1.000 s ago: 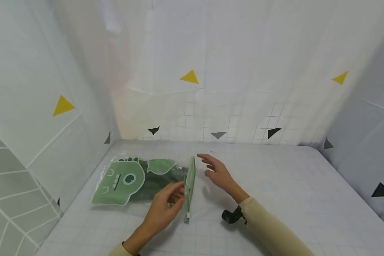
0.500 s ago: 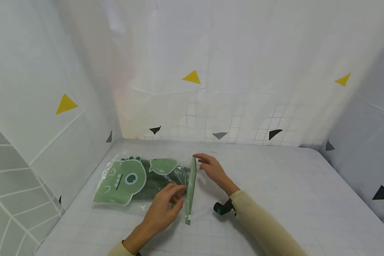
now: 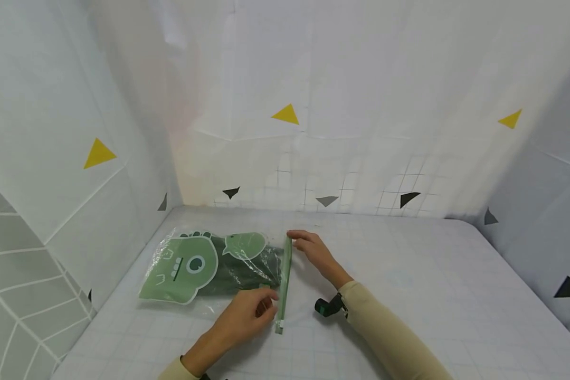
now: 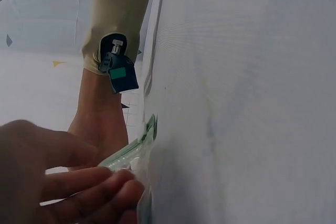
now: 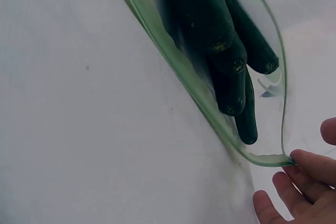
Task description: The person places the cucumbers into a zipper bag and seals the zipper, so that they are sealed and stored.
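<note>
A clear zip bag [image 3: 204, 264] printed with a green monster face lies on its side, its green-edged mouth [image 3: 285, 285] facing right. Dark green cucumbers [image 5: 210, 30] show through the parted mouth in the right wrist view. My left hand [image 3: 244, 314] is at the near half of the mouth, thumb and fingers bent and apart; in the left wrist view its fingertips [image 4: 123, 182] lie against or just beside the plastic. My right hand [image 3: 315, 253] reaches to the far corner of the mouth, its index finger touching that corner while the thumb stands apart.
The bag rests on a white table [image 3: 408, 295]. A white slider [image 3: 281, 323] sits at the near end of the bag's strip. White sheets with yellow and dark triangles hang behind and at both sides. A small dark camera [image 3: 328, 306] is strapped to the right wrist.
My right hand has moved left and now touches the far corner of the bag. My left hand has lowered slightly along the near side of the mouth.
</note>
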The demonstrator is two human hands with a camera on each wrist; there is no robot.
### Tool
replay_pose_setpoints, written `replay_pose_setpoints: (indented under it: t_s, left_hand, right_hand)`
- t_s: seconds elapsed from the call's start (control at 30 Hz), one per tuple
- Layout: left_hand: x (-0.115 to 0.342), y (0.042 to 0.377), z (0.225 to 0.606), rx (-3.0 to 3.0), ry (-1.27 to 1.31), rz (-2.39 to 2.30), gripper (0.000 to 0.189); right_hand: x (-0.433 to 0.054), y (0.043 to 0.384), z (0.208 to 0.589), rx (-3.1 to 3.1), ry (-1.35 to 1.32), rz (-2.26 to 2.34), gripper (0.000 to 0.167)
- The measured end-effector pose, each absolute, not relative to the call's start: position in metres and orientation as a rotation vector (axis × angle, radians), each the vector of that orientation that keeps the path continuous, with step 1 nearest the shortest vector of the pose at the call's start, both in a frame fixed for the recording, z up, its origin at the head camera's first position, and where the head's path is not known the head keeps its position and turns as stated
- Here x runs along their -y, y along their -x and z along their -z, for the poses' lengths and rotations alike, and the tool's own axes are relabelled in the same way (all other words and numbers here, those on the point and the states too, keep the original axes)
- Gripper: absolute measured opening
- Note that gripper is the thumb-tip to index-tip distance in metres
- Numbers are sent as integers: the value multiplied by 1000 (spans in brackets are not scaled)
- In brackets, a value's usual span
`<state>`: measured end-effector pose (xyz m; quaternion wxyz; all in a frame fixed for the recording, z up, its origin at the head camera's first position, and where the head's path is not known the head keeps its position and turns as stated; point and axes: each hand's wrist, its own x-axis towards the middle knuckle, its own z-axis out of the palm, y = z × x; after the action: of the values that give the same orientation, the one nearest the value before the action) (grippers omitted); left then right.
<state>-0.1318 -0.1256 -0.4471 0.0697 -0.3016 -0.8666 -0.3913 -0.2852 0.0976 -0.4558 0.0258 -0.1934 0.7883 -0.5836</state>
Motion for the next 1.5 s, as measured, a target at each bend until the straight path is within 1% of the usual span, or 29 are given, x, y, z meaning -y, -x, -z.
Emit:
replay_pose_setpoints:
  t_s: [0.27,0.43,0.73,0.93,1.13,1.33,1.5]
  left_hand:
    - [125,132,448,2748,1075,1002,6]
    - [125,130,446,2810,1108,927,15]
    - [125,128,447,2816,1149,940,13]
    - [127,126,449,2787,1111,747,13]
    - [128,125,450,2783,1069,647,21]
    - [127,125,448,2790,1068,602,24]
    - [126,124,447,2802,1050,609,22]
  right_hand:
    - [-101,289,459,-2421,574,1828,44]
    - [-100,289,457,-2423,569,1804,43]
    - [-101,290,464,-2409,539,1815,44]
    - [-103,286,463,-2459,517,1773,45]
    - [-111,273,455,-2513,605,1719,41]
    - [-123,256,450,-2481,744,1692,40]
    - [-126,246,449,-2605,900,1569,45]
